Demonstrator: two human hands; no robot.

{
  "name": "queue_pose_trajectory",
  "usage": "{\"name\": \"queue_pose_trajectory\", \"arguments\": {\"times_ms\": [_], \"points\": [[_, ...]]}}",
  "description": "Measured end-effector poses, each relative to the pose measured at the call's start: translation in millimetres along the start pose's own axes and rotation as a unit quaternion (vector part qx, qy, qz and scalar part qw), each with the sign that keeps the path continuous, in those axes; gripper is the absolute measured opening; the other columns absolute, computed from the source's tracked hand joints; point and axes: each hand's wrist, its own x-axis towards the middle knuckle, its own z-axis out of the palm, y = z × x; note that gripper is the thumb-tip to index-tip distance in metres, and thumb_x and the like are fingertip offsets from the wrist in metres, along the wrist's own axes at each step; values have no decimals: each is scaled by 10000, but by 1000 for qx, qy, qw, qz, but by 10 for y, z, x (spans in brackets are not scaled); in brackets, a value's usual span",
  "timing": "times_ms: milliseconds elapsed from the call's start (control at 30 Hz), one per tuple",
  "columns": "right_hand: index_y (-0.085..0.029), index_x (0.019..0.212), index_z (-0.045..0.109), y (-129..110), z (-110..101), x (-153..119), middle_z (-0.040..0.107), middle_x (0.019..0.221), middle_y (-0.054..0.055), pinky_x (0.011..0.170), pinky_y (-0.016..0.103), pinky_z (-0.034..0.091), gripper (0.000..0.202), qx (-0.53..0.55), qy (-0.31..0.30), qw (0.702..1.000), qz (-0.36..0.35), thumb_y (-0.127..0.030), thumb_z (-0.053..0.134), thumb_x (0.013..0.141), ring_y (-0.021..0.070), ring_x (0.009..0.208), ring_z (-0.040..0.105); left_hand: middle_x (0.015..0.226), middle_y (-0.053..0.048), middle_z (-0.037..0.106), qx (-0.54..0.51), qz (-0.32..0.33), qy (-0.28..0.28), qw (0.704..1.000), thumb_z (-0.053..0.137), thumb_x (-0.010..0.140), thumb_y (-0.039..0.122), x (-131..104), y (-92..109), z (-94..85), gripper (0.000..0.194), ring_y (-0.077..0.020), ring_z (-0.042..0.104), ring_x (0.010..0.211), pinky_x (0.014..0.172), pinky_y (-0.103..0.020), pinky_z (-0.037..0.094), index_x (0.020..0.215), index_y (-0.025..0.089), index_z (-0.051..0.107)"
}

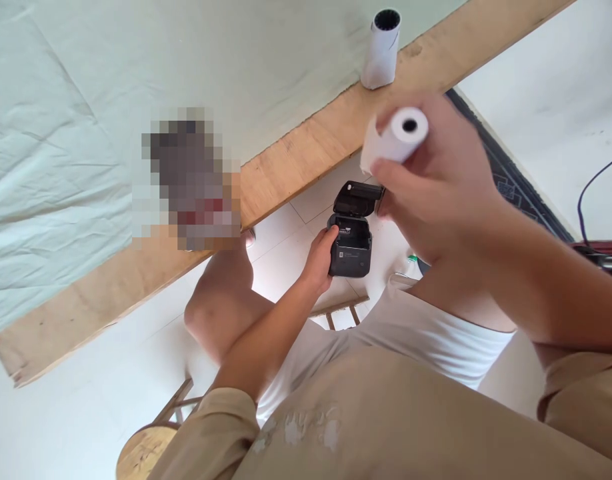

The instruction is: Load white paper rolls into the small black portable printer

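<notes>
A small black device [352,257] with its lid [359,197] flipped up is held in my left hand [320,259], over my lap. Its inner compartment faces up, with no roll in it. Higher and to the right, my right hand [436,173] grips a white paper roll [401,137] with a dark hole at its core; a loose flap of paper hangs at its left side. Another white roll [381,57] with a wide dark opening stands upright on the table's wooden edge [296,163].
A pale green cloth [186,60] covers the table, and a pixelated item [193,187] lies near its edge. Below left is a round wooden stool [146,450]. A bottle with a green cap [411,264] is on the floor; a black cable [581,200] curves at the right.
</notes>
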Motion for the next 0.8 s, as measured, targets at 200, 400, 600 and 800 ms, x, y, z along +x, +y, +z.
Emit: {"name": "queue_pose_trajectory", "arguments": {"times_ms": [200, 400, 600, 800], "points": [[-215, 1301, 558, -160, 421, 888, 694, 1171, 46, 1043, 438, 573, 504, -187, -37, 978, -79, -41, 651, 837, 239, 1038, 656, 904, -18, 785, -9, -6, -1, 1000, 837, 887, 540, -29, 19, 18, 357, -202, 745, 818, 742, -305, 550, 986, 222, 708], [-75, 1545, 589, 123, 379, 1002, 754, 1358, 91, 1135, 513, 551, 643, -219, -63, 965, -129, -154, 630, 908, 316, 1277, 720, 891, -4, 770, -28, -10, -19, 999, 867, 874, 548, -90, 56, 16, 373, -196, 736, 811, 792, -315, 565, 969, 231, 694], [-208, 1549, 693, 289, -95, 1172, 714, 1536, 18, 1279, 601, 332, 525, -301, 63, 952, -4, -442, 615, 1086, 457, 1543, 566, 899, -5, 767, -40, -4, -46, 998, 876, 871, 559, -163, 106, 8, 390, -196, 730, 810, 779, -318, 545, 993, 225, 715], [-37, 1547, 589, 142, 25, 1150, 559, 1673, 181, 1301, 519, 402, 515, -331, -24, 936, 115, -103, 513, 1041, 391, 1592, 480, 911, -20, 778, -44, 3, -56, 997, 882, 880, 562, -144, 82, -13, 390, -213, 734, 808, 766, -336, 540, 1015, 226, 737]]}}
